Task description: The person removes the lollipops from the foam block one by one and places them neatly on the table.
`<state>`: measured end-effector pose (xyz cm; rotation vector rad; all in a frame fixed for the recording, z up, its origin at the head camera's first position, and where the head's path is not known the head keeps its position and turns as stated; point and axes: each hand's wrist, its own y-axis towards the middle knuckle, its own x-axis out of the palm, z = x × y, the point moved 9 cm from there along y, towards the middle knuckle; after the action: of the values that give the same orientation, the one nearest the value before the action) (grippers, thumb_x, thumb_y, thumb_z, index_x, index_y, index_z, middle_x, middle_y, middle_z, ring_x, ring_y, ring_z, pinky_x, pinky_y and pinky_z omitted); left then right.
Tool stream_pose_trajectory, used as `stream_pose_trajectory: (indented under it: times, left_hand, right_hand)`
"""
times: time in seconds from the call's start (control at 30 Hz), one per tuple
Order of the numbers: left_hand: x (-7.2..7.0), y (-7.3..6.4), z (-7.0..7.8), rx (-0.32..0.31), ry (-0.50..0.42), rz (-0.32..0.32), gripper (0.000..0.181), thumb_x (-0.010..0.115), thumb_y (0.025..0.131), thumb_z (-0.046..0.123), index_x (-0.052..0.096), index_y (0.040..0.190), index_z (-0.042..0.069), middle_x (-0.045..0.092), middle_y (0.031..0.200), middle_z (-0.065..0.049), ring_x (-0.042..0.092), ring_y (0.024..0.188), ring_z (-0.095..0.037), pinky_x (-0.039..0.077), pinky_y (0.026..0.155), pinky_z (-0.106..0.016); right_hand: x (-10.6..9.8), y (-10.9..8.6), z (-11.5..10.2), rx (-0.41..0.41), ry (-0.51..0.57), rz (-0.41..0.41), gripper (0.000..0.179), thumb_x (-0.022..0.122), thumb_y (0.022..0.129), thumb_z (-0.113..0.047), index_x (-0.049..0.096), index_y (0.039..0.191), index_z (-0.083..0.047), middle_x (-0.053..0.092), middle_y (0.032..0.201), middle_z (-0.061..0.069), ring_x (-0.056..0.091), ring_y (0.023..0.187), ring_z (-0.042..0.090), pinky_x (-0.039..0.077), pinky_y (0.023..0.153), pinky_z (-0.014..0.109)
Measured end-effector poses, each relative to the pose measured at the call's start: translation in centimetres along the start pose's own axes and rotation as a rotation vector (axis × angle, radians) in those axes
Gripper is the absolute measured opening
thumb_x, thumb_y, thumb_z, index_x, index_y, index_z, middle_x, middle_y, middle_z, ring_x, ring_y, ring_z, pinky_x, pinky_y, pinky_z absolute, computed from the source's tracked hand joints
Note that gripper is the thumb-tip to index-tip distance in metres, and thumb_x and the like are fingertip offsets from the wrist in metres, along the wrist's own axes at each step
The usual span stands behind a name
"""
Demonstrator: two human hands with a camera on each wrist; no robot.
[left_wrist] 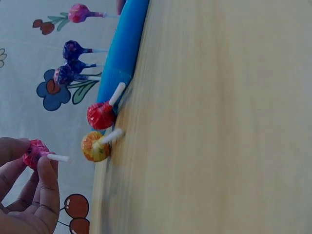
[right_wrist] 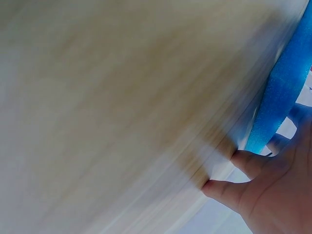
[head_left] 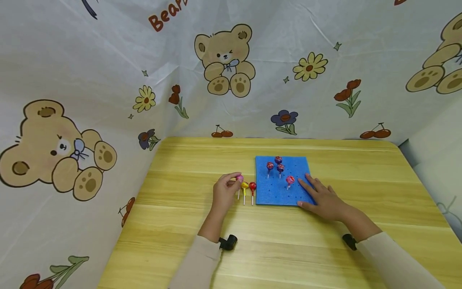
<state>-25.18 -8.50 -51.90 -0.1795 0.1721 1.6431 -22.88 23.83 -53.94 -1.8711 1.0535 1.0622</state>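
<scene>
In the head view my left hand (head_left: 224,193) pinches a pink lollipop (left_wrist: 34,155) by its wrapped head, between thumb and fingers; its white stick points away from the palm in the left wrist view. Beside that hand, a yellow lollipop (head_left: 244,185) and a red lollipop (head_left: 252,186) lie on the table, left of a blue foam board (head_left: 265,194). My right hand (head_left: 326,202) rests at the board's right edge with fingers spread, some touching its top. Upright in the board stand a pink-red lollipop (head_left: 290,180) and three darker lollipops (head_left: 270,165) farther back.
Small holes dot the board's top. The wooden table (head_left: 173,224) reaches back to a white cloth (head_left: 274,92) printed with bears and flowers, which also hangs on the left. A black wrist camera (head_left: 228,243) sits on the left wrist, and another (head_left: 349,241) on the right.
</scene>
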Motion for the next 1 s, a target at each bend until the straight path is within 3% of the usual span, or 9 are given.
stream_pose_trajectory:
  times: [0.33, 0.7, 1.0]
  left_hand:
    - [-0.7, 0.5, -1.4, -0.071, 0.083, -0.033, 0.031, 0.073, 0.091, 0.01, 0.073, 0.122, 0.009, 0.067, 0.12, -0.009, 0.068, 0.096, -0.02, 0.055, 0.064, -0.022]
    - [-0.3, 0.9, -2.5, -0.137, 0.096, -0.105, 0.029, 0.07, 0.092, 0.007, 0.072, 0.121, 0.006, 0.074, 0.109, -0.011, 0.071, 0.09, -0.018, 0.057, 0.07, -0.026]
    - [-0.1, 1.1, -3.1, -0.169, 0.168, -0.132, 0.027, 0.07, 0.093, 0.009, 0.074, 0.12, 0.009, 0.074, 0.108, -0.009, 0.068, 0.089, -0.017, 0.054, 0.068, -0.026]
  right_hand:
    - [-0.1, -0.1, -0.1, 0.011, 0.001, -0.011, 0.086, 0.054, 0.097, -0.062, 0.02, 0.163, -0.02, 0.01, 0.169, 0.022, 0.011, 0.15, 0.057, 0.008, 0.111, 0.083]
    - [-0.2, -0.1, -0.1, 0.01, -0.002, -0.009, 0.086, 0.054, 0.097, -0.062, 0.019, 0.163, -0.021, 0.009, 0.169, 0.022, 0.012, 0.15, 0.058, 0.009, 0.11, 0.083]
    - [-0.3, -0.1, -0.3, 0.001, 0.006, -0.012, 0.085, 0.054, 0.097, -0.061, 0.019, 0.163, -0.019, 0.009, 0.169, 0.022, 0.012, 0.15, 0.058, 0.009, 0.11, 0.083]
